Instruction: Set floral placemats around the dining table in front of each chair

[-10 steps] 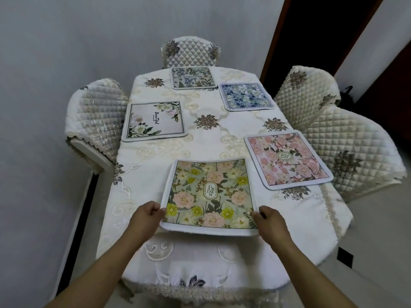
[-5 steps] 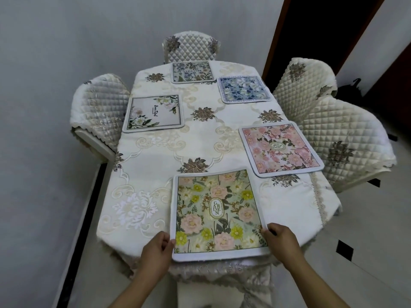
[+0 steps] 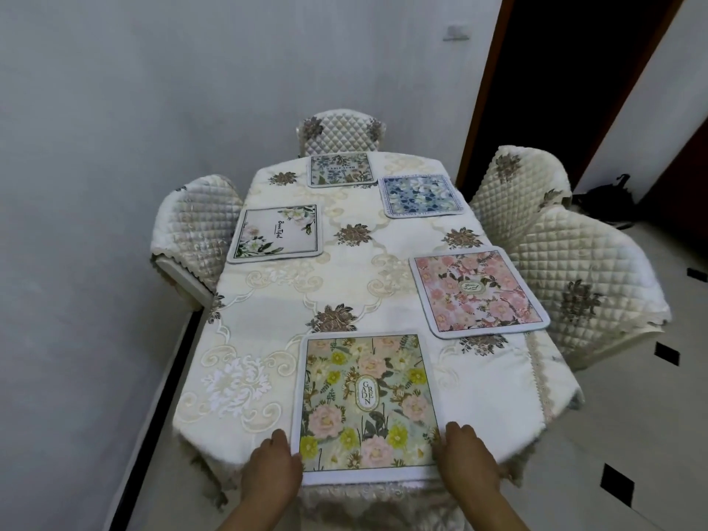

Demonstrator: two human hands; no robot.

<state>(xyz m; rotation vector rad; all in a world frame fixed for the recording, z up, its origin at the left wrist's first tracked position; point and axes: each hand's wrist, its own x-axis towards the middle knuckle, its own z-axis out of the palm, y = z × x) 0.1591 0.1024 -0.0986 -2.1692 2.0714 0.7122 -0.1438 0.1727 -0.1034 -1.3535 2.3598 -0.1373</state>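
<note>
A green floral placemat marked "GARDEN" (image 3: pixel 366 404) lies flat at the near end of the dining table (image 3: pixel 268 323). My left hand (image 3: pixel 270 473) grips its near left corner and my right hand (image 3: pixel 469 459) grips its near right corner. Further along lie a pink floral placemat (image 3: pixel 477 291) on the right side, a white one with green leaves (image 3: pixel 277 233) on the left, a blue one (image 3: pixel 421 195) at the far right and a pale green one (image 3: pixel 341 169) at the far end.
Quilted cream chairs stand at the left (image 3: pixel 191 228), the far end (image 3: pixel 341 134) and the right (image 3: pixel 590 285) (image 3: pixel 517 178). A grey wall runs close along the left. A dark doorway (image 3: pixel 555 70) opens behind the right chairs. Tiled floor lies to the right.
I have stepped back from the table and drawn the green placemat toward its near edge, both hands holding its near corners throughout.
</note>
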